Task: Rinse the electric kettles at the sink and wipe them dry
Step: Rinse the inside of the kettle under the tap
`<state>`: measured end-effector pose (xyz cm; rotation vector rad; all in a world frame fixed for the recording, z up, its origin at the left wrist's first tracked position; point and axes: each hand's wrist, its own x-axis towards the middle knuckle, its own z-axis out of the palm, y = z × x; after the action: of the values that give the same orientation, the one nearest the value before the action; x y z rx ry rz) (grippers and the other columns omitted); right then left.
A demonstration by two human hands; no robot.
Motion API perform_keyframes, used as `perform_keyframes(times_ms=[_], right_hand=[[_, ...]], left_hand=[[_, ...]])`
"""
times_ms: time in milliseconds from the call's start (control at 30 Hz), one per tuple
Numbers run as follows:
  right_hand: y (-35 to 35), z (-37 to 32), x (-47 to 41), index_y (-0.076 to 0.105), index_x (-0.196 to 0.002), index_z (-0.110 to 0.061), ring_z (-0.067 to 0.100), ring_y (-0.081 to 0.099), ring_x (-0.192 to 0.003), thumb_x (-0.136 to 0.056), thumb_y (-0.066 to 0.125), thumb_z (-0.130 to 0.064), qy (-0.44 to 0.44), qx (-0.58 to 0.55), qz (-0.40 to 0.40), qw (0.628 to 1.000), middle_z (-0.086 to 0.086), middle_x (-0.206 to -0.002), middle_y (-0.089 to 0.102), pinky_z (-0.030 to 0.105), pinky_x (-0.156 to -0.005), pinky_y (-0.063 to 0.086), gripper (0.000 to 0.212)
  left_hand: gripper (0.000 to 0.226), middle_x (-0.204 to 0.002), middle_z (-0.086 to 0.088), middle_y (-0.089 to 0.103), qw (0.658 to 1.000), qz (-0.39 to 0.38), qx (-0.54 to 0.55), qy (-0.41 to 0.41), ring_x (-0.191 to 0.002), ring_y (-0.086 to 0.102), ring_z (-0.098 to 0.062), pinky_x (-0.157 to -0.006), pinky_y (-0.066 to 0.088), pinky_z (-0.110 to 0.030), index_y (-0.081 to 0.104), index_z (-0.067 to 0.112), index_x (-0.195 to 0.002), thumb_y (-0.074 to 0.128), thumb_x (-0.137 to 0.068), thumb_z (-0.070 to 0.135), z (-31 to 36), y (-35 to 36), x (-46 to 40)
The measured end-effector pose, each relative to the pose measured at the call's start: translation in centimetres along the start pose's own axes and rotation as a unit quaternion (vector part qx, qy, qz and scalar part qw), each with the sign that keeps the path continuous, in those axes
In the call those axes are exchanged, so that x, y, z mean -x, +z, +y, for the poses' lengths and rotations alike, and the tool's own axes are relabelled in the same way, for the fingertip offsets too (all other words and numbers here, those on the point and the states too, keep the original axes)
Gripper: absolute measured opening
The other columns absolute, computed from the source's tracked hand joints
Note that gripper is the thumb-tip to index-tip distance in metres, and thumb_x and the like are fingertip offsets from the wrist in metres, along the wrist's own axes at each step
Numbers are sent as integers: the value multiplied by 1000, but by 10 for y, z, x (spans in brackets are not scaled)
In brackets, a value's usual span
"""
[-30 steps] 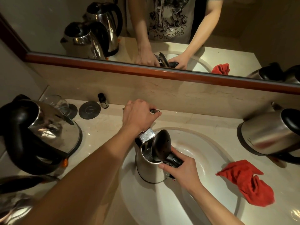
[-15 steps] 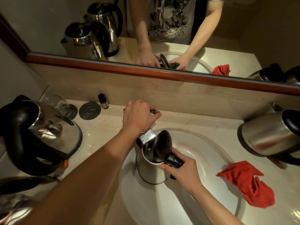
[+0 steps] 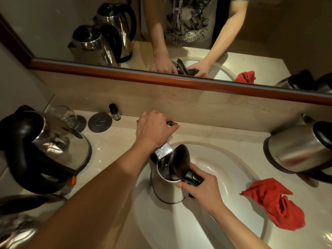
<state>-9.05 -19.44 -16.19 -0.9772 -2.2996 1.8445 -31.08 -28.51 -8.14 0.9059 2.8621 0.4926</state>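
Holding steady, kettle [image 3: 166,186] unmoved under tap [image 3: 163,150]

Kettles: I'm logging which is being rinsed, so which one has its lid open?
The kettle in the sink, held by the right hand under the faucet. The counter kettles at left and right stay closed.

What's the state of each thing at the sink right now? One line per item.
kettle in the sink: upright, lid open, under the tap spout
left hand: grips the tap handle
right hand: grips the kettle handle
tap: flow cannot be told
red cloth: crumpled on the counter, untouched
kettle on the left: lid shut
kettle on the right: lid shut
glass: lying on its side
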Motion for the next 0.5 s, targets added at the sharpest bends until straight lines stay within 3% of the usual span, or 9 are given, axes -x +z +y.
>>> perform_keyframes(times_ms=[233,400,500], right_hand=[[0,-1,0,61,-122,-54,-1,71,-104,-63,98,-24,-6,-2,0,1000,-24,-107,76,48,-97,59,76],[0,-1,0,62,-121,-57,2,72,-103,-61,98,-30,0,-5,0,1000,-21,-109,77,53,-94,59,75],[0,-1,0,62,-124,-53,0,71,-106,-61,98,-29,0,-5,0,1000,-22,-109,77,48,-99,58,77]], left_hand=[[40,-108,1,72,1000,0,1,0,-113,56,-19,-96,33,-36,75,36,-113,53,-92,63,0,0,1],[40,-106,2,72,1000,4,2,1,-111,57,-19,-95,34,-37,75,36,-111,52,-92,63,0,-1,0],[39,-106,2,72,1000,2,6,-1,-111,56,-19,-95,33,-37,75,36,-111,53,-92,62,0,-1,1]])
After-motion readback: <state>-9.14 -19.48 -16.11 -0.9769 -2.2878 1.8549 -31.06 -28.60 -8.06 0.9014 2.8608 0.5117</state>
